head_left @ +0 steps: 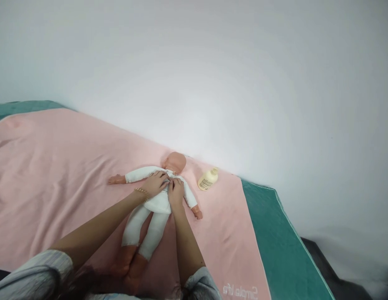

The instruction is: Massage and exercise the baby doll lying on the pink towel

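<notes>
A baby doll in white clothes lies stretched out with its bald head near the wall and its arms spread. Both my hands are at the chest of its white top, just below the neck. My left hand, with a gold bracelet at the wrist, lies over one side with bent fingers gripping the fabric. Close beside it, my right hand has its fingers curled in on the top's front. The exact bit of cloth between my fingertips is hidden. Around the doll's neck runs a thin tie.
Right of the doll, a pale yellow bottle lies tilted on the pink blanket. Green cloth shows beneath the blanket at the right and far left. A white wall borders the far edge.
</notes>
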The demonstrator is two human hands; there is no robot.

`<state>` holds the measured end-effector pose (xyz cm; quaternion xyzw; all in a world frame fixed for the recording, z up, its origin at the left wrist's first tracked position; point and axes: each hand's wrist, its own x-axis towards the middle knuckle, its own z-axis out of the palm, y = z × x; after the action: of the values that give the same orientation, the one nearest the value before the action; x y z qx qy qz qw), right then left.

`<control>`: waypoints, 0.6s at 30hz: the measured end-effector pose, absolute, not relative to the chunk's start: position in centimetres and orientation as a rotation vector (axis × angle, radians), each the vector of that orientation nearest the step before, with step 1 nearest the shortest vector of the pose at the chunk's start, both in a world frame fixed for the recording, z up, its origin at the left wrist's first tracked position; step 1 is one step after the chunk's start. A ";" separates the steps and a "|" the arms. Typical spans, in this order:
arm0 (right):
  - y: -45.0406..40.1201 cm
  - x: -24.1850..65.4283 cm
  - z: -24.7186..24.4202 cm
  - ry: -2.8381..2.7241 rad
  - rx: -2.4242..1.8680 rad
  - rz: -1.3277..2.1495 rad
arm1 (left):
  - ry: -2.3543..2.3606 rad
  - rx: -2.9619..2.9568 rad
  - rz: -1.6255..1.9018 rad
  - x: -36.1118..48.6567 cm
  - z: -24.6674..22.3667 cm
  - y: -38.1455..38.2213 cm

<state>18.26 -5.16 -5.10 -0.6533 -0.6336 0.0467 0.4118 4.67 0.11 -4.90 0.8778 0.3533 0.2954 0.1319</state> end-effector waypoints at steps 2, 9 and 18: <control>-5.1 18.2 -4.9 -1.575 -1.631 0.108 | 1.031 2.545 0.879 4.6 -4.8 0.2; -4.3 18.2 -5.2 -1.588 -1.622 0.121 | 1.086 2.530 0.887 4.8 -5.3 0.6; -4.2 18.3 -5.5 -1.605 -1.634 0.128 | 1.104 2.506 0.872 4.8 -5.3 0.6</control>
<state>18.28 -4.23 -5.52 -0.6492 -0.6379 0.0508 0.4112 4.81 0.65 -5.35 0.8642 0.3808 0.3006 0.1336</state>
